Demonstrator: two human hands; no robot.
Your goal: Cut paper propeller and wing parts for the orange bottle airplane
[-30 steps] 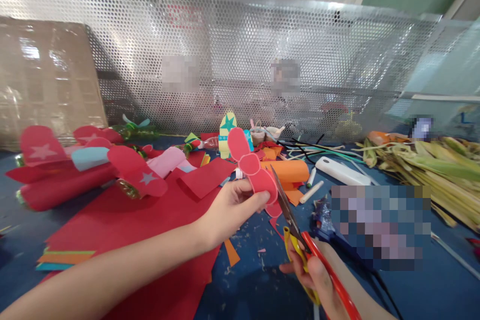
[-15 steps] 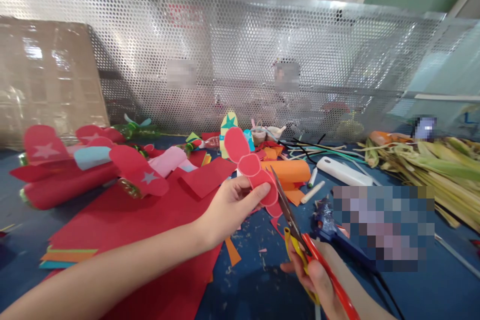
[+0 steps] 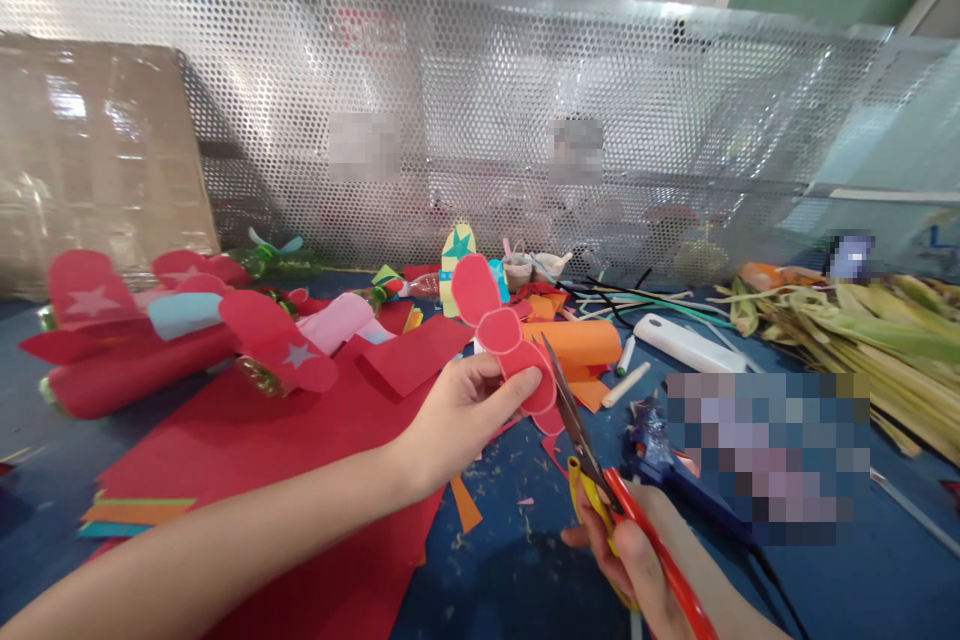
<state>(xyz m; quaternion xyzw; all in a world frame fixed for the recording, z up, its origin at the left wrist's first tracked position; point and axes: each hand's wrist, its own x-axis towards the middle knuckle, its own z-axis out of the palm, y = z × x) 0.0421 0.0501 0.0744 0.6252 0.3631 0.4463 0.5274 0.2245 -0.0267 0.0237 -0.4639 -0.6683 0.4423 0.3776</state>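
My left hand point(image 3: 469, 415) pinches a red paper cutout point(image 3: 499, 330) between thumb and fingers. The cutout has several rounded lobes edged with a pale outline. Gripped in my right hand point(image 3: 637, 560) is a pair of scissors point(image 3: 576, 425) with one red and one yellow handle. Their dark blades point up and away, beside the right edge of the cutout's lower lobes. Whether the blades touch the paper I cannot tell. Part of the cutout is hidden behind my left thumb.
Large red paper sheets point(image 3: 300, 440) lie under my left forearm. Red paper planes point(image 3: 142, 360) stand at left. An orange paper roll point(image 3: 581, 342), a blue glue gun point(image 3: 675, 480) and dried husks point(image 3: 877, 350) lie to the right. A perforated metal panel point(image 3: 465, 100) closes the back.
The top lobe of the red paper cutout has shifted very slightly to the right. Both hands and the scissors keep almost the same place.
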